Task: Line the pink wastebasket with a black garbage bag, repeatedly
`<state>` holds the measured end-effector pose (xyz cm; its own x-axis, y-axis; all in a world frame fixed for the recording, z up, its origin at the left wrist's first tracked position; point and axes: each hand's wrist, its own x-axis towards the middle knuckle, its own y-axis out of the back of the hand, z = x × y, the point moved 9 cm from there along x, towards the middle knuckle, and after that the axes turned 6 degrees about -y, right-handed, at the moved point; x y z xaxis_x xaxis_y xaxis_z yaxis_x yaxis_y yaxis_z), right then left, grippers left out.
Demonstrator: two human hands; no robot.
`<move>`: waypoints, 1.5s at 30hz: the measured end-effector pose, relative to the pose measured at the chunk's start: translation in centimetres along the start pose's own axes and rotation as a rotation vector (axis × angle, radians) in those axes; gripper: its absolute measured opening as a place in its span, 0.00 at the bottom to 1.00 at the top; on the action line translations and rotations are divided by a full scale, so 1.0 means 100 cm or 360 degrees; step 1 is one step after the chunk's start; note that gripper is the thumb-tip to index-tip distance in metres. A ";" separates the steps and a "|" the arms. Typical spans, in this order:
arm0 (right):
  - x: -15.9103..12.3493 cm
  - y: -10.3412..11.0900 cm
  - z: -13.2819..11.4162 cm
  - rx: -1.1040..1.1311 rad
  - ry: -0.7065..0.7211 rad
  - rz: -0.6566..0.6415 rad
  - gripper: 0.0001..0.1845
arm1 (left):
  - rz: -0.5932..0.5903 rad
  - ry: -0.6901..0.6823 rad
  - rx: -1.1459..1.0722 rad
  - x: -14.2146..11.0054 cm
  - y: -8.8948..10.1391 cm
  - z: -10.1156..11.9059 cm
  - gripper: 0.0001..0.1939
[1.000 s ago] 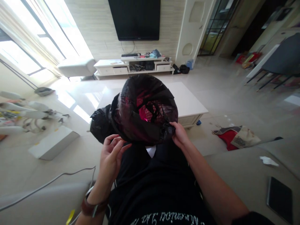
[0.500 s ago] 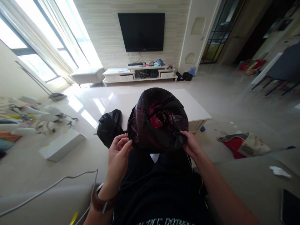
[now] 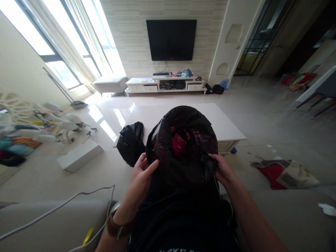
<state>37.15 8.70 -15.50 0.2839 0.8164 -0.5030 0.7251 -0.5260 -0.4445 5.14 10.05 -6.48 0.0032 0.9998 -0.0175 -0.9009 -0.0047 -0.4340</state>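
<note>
A black garbage bag (image 3: 181, 168) is draped over the rim of a round bin in front of my lap. Inside the opening, the bin's pink, holed wall or bottom (image 3: 179, 143) shows through. My left hand (image 3: 143, 171) grips the bag at the bin's left side, its thumb on the front and its fingers behind. On the right, my right hand (image 3: 222, 168) pinches the gathered edge of the bag. Some of its fingers are hidden behind the plastic. A second black bag (image 3: 130, 143), bulging, stands to the left of my left hand at the table's corner.
A white coffee table (image 3: 228, 126) lies just beyond the bin. A long white box (image 3: 80, 155) and a cluttered pile (image 3: 65, 127) are on the floor at left. A red and beige cloth bag (image 3: 286, 175) lies at right. A cable (image 3: 60, 206) crosses the sofa (image 3: 52, 227).
My view has shifted, so the room appears further right. The bin tips slightly, with more of its front showing. My left thumb now lies further over the bag's front.
</note>
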 end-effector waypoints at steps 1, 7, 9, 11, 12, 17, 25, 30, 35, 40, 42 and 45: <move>-0.002 -0.001 -0.002 -0.0023 0.0019 -0.0003 0.07 | 0.0012 -0.0027 0.0069 0.000 0.002 0.001 0.24; -0.004 0.001 -0.006 -0.0056 0.0064 0.0033 0.10 | 0.0243 -0.0148 0.0097 0.005 0.027 0.004 0.21; -0.001 0.004 -0.006 -0.0036 0.0060 0.0028 0.10 | 0.0264 -0.0154 0.0036 0.006 0.031 0.003 0.20; 0.001 0.005 -0.004 -0.0027 0.0046 0.0016 0.10 | 0.0243 -0.0132 -0.0038 0.006 0.031 0.003 0.19; 0.002 0.005 -0.003 -0.0025 0.0035 0.0013 0.09 | 0.0229 -0.0109 -0.0078 0.006 0.030 0.003 0.18; 0.003 0.005 0.004 0.0003 -0.0071 0.0000 0.07 | 0.0056 0.0119 -0.0389 0.001 0.018 -0.002 0.15; 0.003 0.001 0.026 -0.0012 -0.0320 -0.0115 0.05 | -0.0107 0.0331 -0.0601 -0.010 0.000 -0.013 0.16; 0.000 -0.003 0.032 0.0029 -0.0336 -0.0085 0.06 | -0.0164 0.0128 -0.0242 -0.013 -0.006 -0.013 0.25; 0.005 -0.002 0.027 -0.0016 -0.0149 -0.0080 0.05 | -0.0104 0.0131 0.0033 -0.011 0.000 -0.029 0.21; 0.006 0.000 0.029 0.0021 -0.0171 -0.0114 0.05 | -0.0045 0.0138 -0.0004 -0.009 0.007 -0.033 0.20; 0.004 -0.002 0.030 0.0041 -0.0217 -0.0125 0.05 | -0.0009 0.0173 -0.0120 -0.009 0.009 -0.032 0.21; -0.001 -0.006 0.034 0.0076 -0.0327 -0.0127 0.06 | -0.0010 0.0233 -0.0359 -0.009 0.006 -0.031 0.25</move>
<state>34.56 8.06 -17.71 0.0892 0.7927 -0.6030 0.7083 -0.4761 -0.5212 5.91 9.08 -9.49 0.0859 0.9868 -0.1374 -0.7811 -0.0189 -0.6241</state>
